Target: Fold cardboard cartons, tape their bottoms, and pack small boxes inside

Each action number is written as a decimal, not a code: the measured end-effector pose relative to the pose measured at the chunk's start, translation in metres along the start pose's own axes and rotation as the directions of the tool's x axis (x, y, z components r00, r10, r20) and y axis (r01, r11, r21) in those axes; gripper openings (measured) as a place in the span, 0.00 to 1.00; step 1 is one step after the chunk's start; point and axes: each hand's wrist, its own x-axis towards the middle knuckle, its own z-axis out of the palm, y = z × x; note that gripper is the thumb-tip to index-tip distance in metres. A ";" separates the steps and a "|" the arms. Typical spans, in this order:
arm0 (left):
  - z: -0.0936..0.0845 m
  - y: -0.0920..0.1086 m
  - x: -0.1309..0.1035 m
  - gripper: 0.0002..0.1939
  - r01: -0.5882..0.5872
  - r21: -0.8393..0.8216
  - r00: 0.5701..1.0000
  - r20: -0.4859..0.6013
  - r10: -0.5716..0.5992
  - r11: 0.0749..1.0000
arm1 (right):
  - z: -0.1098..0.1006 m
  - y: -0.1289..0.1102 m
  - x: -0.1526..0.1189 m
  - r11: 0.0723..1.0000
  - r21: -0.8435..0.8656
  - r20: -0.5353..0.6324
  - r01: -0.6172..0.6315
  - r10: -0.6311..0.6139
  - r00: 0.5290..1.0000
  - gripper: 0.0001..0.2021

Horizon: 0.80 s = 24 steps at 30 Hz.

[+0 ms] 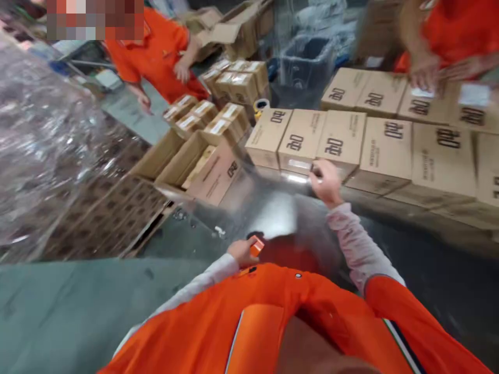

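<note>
My left hand is low in front of my orange jacket, its fingers closed on a small orange block-shaped object with a white mark; its exact kind does not show. My right hand is curled shut at the near face of a row of brown cartons, beside a carton with black print. Something dark shows between its fingers, but I cannot make out what it is. A shiny strip lies along the carton edge to its left. Under both hands stretches a glossy dark table.
Left stands an open carton, with small taped boxes behind it. A tape roll sits near the cartons. Plastic-wrapped stacks rise at far left. One co-worker stands opposite; another's hand rests on a back-row carton.
</note>
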 end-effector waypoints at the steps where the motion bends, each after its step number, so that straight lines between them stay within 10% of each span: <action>1: 0.008 -0.010 -0.006 0.30 0.026 -0.057 1.000 -0.012 -0.027 0.998 | 0.042 -0.060 0.007 0.975 0.108 0.130 0.196 -0.209 0.969 0.25; 4: 0.024 -0.041 -0.021 0.35 0.037 -0.192 0.998 -0.049 -0.047 0.981 | 0.134 -0.213 0.028 0.736 0.310 0.250 0.602 -0.674 0.695 0.31; 8: 0.040 -0.099 -0.051 0.50 0.082 -0.290 0.989 -0.095 -0.114 0.953 | 0.183 -0.324 0.079 0.654 0.216 0.447 0.725 -0.726 0.522 0.22; 11: 0.041 -0.154 -0.071 0.58 0.132 -0.337 0.962 -0.181 -0.202 0.932 | 0.185 -0.345 0.085 0.645 0.199 0.665 0.737 -0.642 0.382 0.08; 16: 0.022 -0.226 -0.069 0.55 0.105 -0.192 0.934 -0.318 -0.163 0.976 | 0.148 -0.320 0.010 0.670 0.462 0.728 0.581 -0.661 0.183 0.04; 18: 0.014 -0.237 -0.056 0.56 -0.021 -0.097 0.958 -0.285 -0.007 0.995 | 0.125 -0.308 -0.004 0.772 0.411 0.709 0.485 -0.605 0.363 0.12; 21: 0.009 -0.237 -0.029 0.58 -0.184 -0.035 0.970 -0.168 0.176 0.982 | 0.100 -0.298 0.008 0.982 -0.064 0.493 0.180 -0.125 0.861 0.39; 22: 0.009 -0.233 -0.021 0.58 -0.208 -0.026 0.970 -0.137 0.203 0.978 | 0.099 -0.297 0.013 0.974 -0.223 0.429 0.043 0.058 0.901 0.45; 24: 0.011 -0.227 -0.008 0.58 -0.232 -0.014 0.967 -0.109 0.229 0.973 | 0.107 -0.301 0.015 0.921 -0.383 0.485 -0.067 0.262 0.834 0.50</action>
